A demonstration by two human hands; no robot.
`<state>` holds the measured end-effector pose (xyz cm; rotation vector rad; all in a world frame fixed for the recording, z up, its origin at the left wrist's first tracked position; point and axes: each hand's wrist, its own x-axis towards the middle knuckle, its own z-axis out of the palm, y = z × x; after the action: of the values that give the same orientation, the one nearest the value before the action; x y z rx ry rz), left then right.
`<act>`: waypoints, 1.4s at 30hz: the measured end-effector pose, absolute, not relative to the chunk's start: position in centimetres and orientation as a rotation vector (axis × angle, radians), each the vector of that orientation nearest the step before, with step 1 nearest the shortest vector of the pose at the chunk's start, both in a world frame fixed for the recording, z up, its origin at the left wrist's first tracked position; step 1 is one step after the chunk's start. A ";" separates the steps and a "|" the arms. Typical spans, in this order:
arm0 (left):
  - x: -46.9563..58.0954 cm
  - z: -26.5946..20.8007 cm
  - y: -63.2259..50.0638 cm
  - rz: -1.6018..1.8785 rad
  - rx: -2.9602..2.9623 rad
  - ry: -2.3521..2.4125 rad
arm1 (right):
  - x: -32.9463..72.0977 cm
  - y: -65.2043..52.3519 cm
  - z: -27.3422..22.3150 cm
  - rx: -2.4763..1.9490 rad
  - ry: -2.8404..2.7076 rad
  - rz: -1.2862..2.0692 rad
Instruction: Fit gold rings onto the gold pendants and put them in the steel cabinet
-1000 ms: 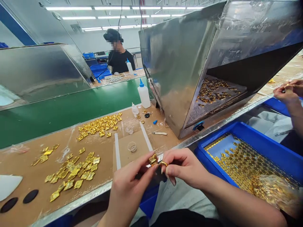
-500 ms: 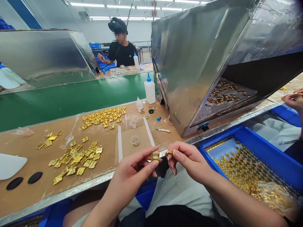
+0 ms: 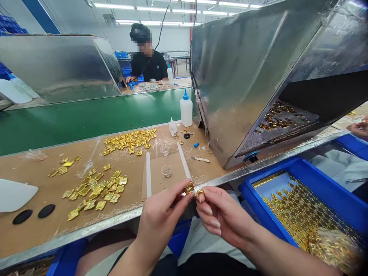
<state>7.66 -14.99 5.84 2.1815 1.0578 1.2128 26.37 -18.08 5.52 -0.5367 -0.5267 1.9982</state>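
Note:
Between the thumb and fingers of my left hand is a small square gold metal piece, tilted on edge. My right hand pinches a gold ring right beside it. The two pieces are close together over the table's front edge; whether they touch I cannot tell. Loose square gold pieces lie scattered on the brown table to the left, and a denser heap of them sits farther back. A small clear cup stands on a cardboard sheet just beyond my hands.
A metal hood rises at the right, with gold pieces inside. Below it, a blue tray holds rows of gold parts. A knife, a white bottle and black discs lie about. A co-worker sits across the green belt.
My right hand has brought the ring leftward to the square piece, which has tilted in my left hand. The co-worker's raised hand has gone down to the table opposite.

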 end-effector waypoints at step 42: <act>8.4 4.2 -15.9 1.218 2.150 1.109 | 23.5 -17.7 3.4 -0.582 -0.304 1.813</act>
<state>8.40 -15.89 4.17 2.1504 1.1093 1.2179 23.51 -17.74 3.36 -0.5824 -0.3043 1.8133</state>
